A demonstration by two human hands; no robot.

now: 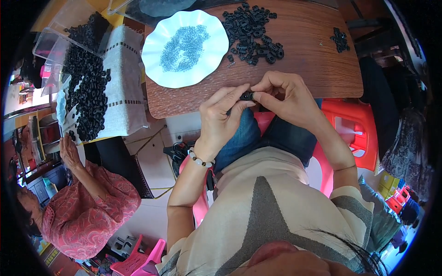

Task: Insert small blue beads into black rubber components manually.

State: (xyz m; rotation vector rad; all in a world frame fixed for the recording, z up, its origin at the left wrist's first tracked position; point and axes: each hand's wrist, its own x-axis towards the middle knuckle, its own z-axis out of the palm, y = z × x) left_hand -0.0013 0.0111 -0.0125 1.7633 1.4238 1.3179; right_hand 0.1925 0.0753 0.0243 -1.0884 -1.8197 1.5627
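My left hand (221,117) and my right hand (287,99) meet over the near edge of the table. Between their fingertips is a small black plastic cord lock (247,95), partly covered by the fingers. The left thumb and fingers pinch it from the left. From the right, my right thumb and forefinger close on its other end; whether they hold a further small part there is hidden. Just beyond the hands stands a white scalloped plate (154,55) with a heap of tiny metal springs (184,48). A pile of black plastic cord lock parts (251,32) lies right of the plate.
The brown wooden table (299,50) carries a smaller black cluster (340,40) at the far right. On the left, black pieces (87,92) cover a cloth-draped table (124,78) beside clear plastic boxes (76,23). A co-worker's hand (69,152) reaches there. A red stool (354,129) stands right.
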